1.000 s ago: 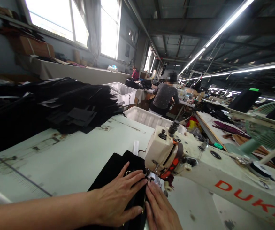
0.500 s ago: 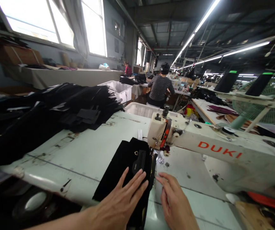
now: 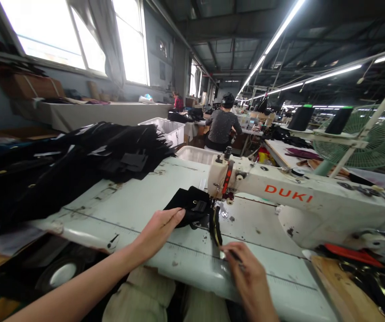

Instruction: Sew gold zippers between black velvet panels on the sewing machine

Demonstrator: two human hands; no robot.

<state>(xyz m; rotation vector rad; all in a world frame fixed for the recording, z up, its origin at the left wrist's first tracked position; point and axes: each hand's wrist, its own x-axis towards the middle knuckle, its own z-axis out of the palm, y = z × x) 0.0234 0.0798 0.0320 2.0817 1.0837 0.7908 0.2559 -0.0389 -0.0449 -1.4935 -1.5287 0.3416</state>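
Observation:
A black fabric piece (image 3: 185,201) with a small metal ring and a dark patch lies bunched to the left of the needle of the white sewing machine (image 3: 246,179). My left hand (image 3: 163,226) grips its near edge, fingers together and thumb hidden. From the needle area a black zipper strip (image 3: 216,228) with gold-coloured teeth curves toward me. Its near end is pinched between the thumb and fingers of my right hand (image 3: 247,273), which hovers by the table's front edge. The needle and presser foot are partly hidden by the machine head.
A heap of black fabric pieces (image 3: 112,152) covers the left of the sewing table (image 3: 138,192). White bins (image 3: 192,153) stand behind it. More gold-toothed zippers (image 3: 380,286) lie at the right by a wooden board (image 3: 343,286). A co-worker (image 3: 224,125) sits ahead; a green fan (image 3: 380,138) stands right.
The fabric has gone from lying flat under my left hand to bunched up farther from me. My right hand has closed on the zipper's end, now swung out to the right.

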